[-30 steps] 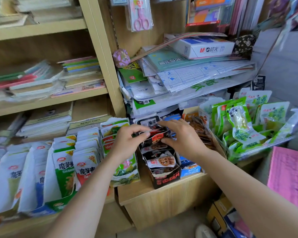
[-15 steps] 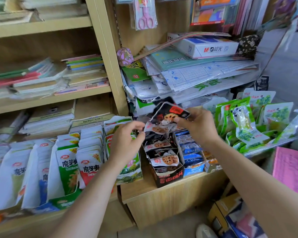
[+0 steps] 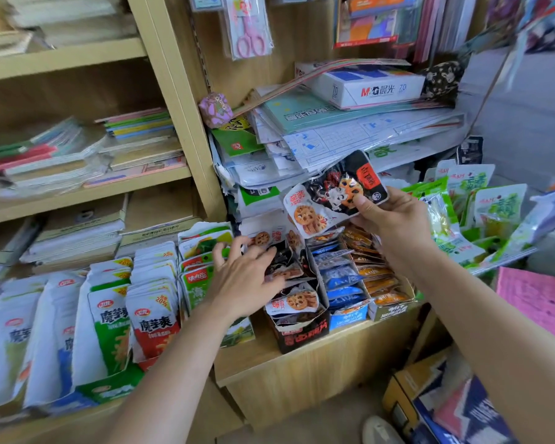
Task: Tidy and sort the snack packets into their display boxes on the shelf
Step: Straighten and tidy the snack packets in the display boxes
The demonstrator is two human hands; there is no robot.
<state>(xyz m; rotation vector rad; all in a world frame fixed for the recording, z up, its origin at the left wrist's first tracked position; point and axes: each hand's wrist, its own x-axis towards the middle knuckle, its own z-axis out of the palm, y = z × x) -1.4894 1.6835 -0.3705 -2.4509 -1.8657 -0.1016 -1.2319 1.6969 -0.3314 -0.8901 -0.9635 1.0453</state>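
The right grip [image 3: 394, 219] pinches a bunch of lotus-root packets [image 3: 330, 195] by their right edge, raised above the black display box [image 3: 297, 336] on the shelf [image 3: 257, 360]. The left grip [image 3: 245, 283], fingers spread apart, rests on the boxed packets [image 3: 293, 302] below.

The left hand [image 3: 244, 280] covers the middle packets in the black display box [image 3: 302, 336]. The held packets [image 3: 334, 193] hide most fingers of the right hand [image 3: 394, 219]. The bottom edge cuts off a shoe [image 3: 378, 431]. The hanging items [image 3: 539, 20] at top right are blurred.
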